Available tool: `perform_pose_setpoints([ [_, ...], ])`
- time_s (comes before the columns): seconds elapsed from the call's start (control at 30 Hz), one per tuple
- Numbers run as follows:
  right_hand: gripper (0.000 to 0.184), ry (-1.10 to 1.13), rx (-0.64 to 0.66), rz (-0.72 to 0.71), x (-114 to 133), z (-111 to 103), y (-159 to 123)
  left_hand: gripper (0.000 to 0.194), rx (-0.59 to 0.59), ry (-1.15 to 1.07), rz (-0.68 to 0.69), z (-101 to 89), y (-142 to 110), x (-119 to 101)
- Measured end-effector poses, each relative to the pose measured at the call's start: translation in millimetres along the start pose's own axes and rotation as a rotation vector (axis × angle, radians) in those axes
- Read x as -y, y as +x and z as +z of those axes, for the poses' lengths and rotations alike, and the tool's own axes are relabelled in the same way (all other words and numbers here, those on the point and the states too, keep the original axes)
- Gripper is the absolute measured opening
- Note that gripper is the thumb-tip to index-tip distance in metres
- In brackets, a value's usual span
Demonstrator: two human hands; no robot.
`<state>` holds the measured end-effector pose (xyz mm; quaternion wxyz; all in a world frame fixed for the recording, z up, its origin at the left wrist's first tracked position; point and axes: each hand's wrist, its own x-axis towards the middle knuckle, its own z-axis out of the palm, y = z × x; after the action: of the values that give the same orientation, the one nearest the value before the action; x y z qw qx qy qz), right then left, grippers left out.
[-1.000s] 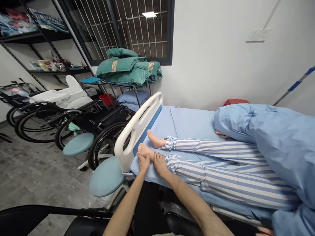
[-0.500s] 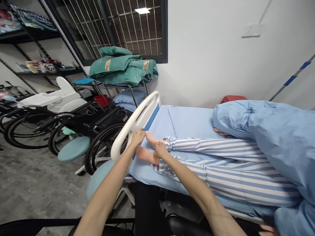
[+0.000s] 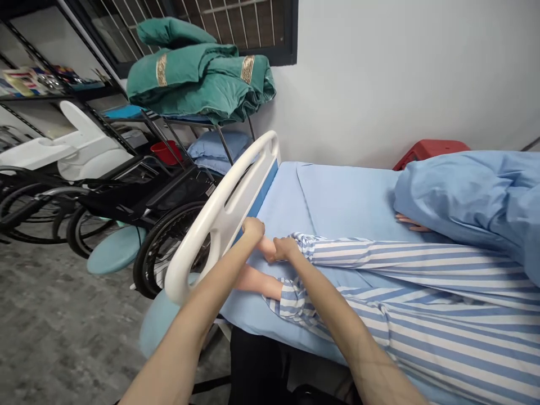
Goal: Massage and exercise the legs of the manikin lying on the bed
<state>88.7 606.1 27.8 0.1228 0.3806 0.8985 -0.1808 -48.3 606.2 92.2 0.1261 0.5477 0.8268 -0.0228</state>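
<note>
A figure lies on the bed in blue-and-white striped pyjamas, its upper body under a blue quilt. My right hand is closed around the ankle of its far leg, at the trouser cuff. My left hand is curled over the far foot, close to the white bed footboard, and hides most of that foot. The near foot lies bare on its side on the blue sheet, just below my hands.
A black wheelchair and a round blue stool stand left of the footboard on the grey floor. Green quilts lie on a metal cart at the back. A red stool stands by the wall.
My left hand has moved from the footboard rail onto the far foot, and my right hand from between the feet to the far ankle. The near foot now lies further over. My view has moved closer.
</note>
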Motion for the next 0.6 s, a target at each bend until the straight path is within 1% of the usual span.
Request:
perform_pose_setpoints([
  [0.1,0.077,-0.013,-0.062,-0.022,-4.7,7.2,5.4,0.032,0.090,0.147,-0.033,12.4,6.2,-7.2],
  [0.17,0.078,-0.016,-0.095,-0.031,-5.0,11.2,5.7,0.031,0.088,0.200,0.000,16.3,4.3,-8.9],
  [0.33,0.076,-0.014,-0.123,-0.039,-4.3,12.9,-0.5,0.034,-0.032,0.253,0.124,12.6,-13.0,-12.2],
  [0.47,0.071,-0.025,-0.165,-0.033,-1.5,11.3,-10.6,0.035,-0.104,0.234,0.141,10.0,-38.1,-15.1],
  [0.53,0.069,-0.030,-0.177,-0.024,0.4,10.9,-15.0,0.035,-0.178,0.237,0.170,11.6,-52.6,-11.6],
  [0.6,0.069,-0.027,-0.180,-0.016,1.8,10.9,-18.1,0.037,-0.240,0.229,0.162,13.3,-65.3,-4.2],
])
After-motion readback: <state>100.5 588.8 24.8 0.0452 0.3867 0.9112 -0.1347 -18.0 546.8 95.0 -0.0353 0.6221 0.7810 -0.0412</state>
